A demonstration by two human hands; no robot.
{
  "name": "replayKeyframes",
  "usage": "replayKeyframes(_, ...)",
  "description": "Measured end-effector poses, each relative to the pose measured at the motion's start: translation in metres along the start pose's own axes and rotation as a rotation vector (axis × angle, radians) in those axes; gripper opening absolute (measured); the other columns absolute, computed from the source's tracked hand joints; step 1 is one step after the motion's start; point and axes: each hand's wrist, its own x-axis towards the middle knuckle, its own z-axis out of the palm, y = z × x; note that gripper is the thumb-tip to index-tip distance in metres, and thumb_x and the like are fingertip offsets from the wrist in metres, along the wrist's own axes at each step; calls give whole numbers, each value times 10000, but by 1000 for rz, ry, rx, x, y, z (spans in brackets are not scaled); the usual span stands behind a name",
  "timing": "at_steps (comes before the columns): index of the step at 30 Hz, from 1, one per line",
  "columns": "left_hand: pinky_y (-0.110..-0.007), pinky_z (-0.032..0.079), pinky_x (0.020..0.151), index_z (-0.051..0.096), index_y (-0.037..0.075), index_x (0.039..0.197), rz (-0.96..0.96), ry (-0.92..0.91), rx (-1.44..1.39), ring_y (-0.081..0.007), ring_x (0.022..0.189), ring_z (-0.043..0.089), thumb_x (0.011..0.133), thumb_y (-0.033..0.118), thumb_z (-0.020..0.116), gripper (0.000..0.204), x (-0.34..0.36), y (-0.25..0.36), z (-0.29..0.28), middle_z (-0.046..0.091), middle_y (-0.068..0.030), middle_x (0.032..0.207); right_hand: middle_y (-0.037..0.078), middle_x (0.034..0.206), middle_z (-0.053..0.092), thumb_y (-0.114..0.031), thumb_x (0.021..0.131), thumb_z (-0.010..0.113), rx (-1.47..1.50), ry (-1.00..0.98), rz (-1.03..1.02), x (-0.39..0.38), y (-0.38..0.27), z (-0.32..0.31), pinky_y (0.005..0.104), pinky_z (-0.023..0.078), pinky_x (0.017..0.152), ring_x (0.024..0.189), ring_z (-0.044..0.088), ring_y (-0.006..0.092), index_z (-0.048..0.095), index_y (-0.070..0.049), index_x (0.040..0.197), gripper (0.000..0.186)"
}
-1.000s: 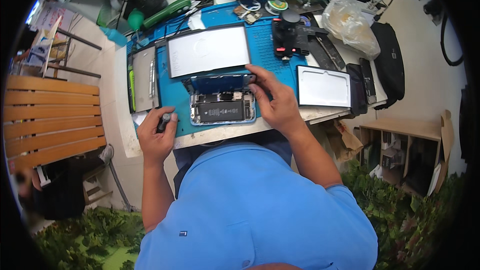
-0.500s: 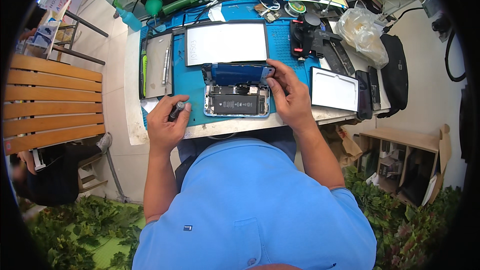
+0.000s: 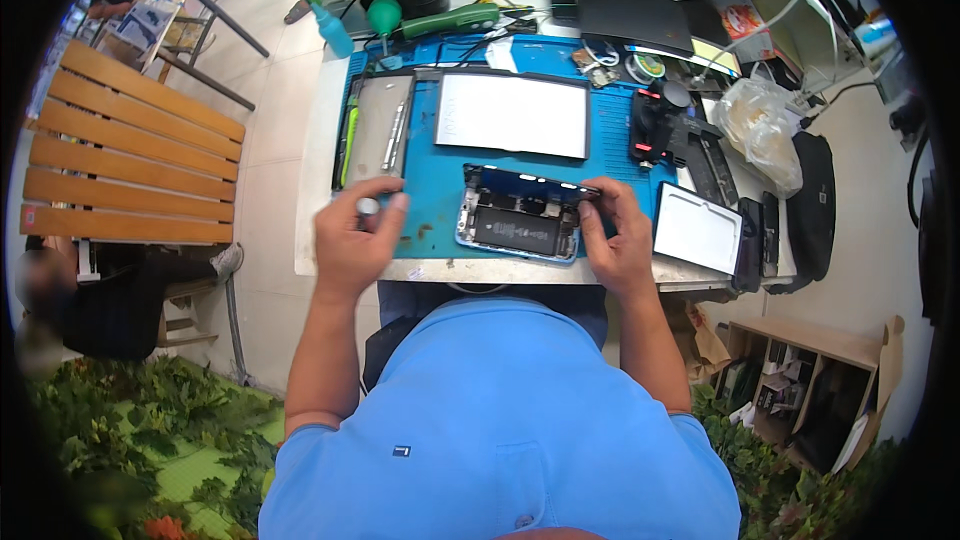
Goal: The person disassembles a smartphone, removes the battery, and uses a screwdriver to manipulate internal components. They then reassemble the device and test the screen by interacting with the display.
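Note:
An opened phone [image 3: 515,230] lies on the blue work mat near the table's front edge, its dark battery and inner boards bare. Its screen [image 3: 530,185] is raised along the far long side, tilted up from the body. My right hand [image 3: 617,238] pinches the right end of that screen between thumb and fingers. To the left of the phone, apart from it, my left hand [image 3: 352,238] curls around a small screwdriver [image 3: 369,207]. Only the screwdriver's round metallic end shows; the rest is hidden in the fingers.
Beyond the phone lies a dark-rimmed white tray [image 3: 513,115]. A grey tray [image 3: 378,130] with slim tools sits left; a black clamp stand [image 3: 657,125], a white-lined box [image 3: 698,227] and a plastic bag [image 3: 757,130] are right. A wooden slatted bench [image 3: 135,155] stands left.
The view has shifted, so the table sits further right. The phone is turned slightly clockwise and its screen looks narrower. The screwdriver's end now points up between my left fingers.

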Motion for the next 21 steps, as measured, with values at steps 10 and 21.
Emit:
replayKeyframes(10,-189,363,622,763,-16,1354,-191,-268,-53,-24,698,463,1010,177,859,405,29,23,-5,588,37,893,180,1115,768,71,946,694,-37,-7,-221,6,-2,-1,410,622,838,935,778,354,713,-29,1212,285)
replayKeyframes(21,-214,274,451,778,-35,1264,-351,-298,-301,2,510,384,1083,302,772,382,21,7,20,776,-93,933,149,1001,725,80,808,660,76,-7,-342,1,-1,-6,460,580,859,959,717,374,689,-23,1056,270)
